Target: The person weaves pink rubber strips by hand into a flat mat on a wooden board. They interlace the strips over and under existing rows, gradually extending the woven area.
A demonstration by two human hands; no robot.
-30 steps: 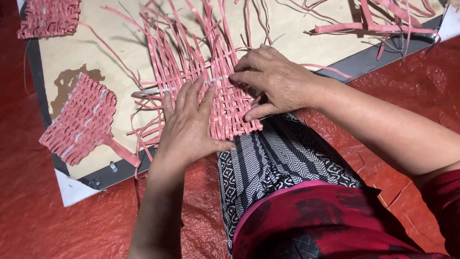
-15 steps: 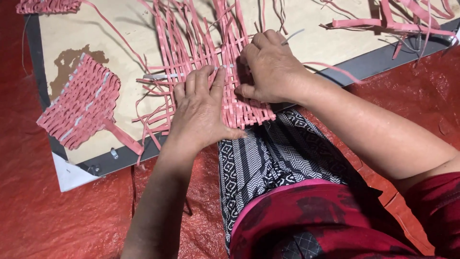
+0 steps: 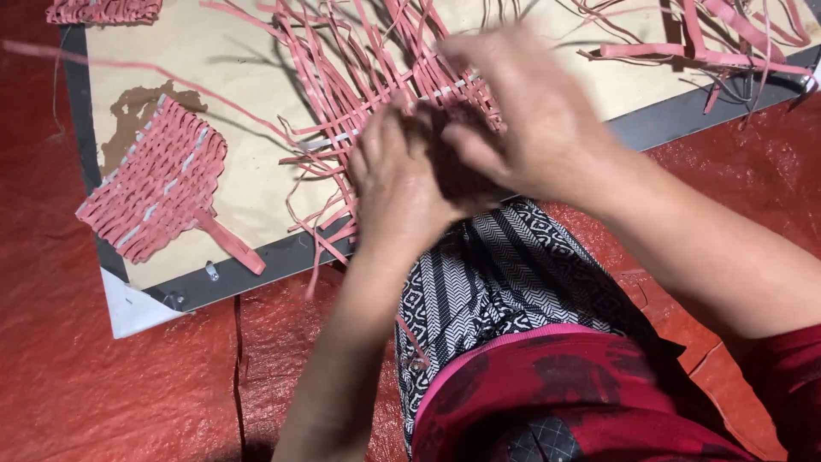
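- Pink strips made up the half-woven mat [image 3: 376, 94] that both hands worked on; it lay on a tan board [image 3: 248, 60] at the far edge of the person's lap.
- Left hand [image 3: 398, 184] lay palm-down on the near edge of the mat, fingers bent and close together, pressing on the weave; whether it pinched a strip could not be told.
- Right hand [image 3: 526, 115] was blurred, fingers curled loosely over the mat's right side and touching the left hand's fingertips; its grip could not be made out.
- Long strips of the mat ran away from the person, leaning slightly to the left, with loose ends fanning out past the woven part toward the top of the view.
- One finished woven fan [image 3: 158, 192] lay to the left on the board, its handle pointing toward the lower right.
- Part of another woven piece [image 3: 103, 10] showed at the top left corner, so three woven pieces were in view.
- One loose bundle of strips [image 3: 710, 47] rested at the top right.
- Red sheeting [image 3: 103, 385] covered the floor, and a black-and-white patterned cloth [image 3: 496, 282] covered the lap.
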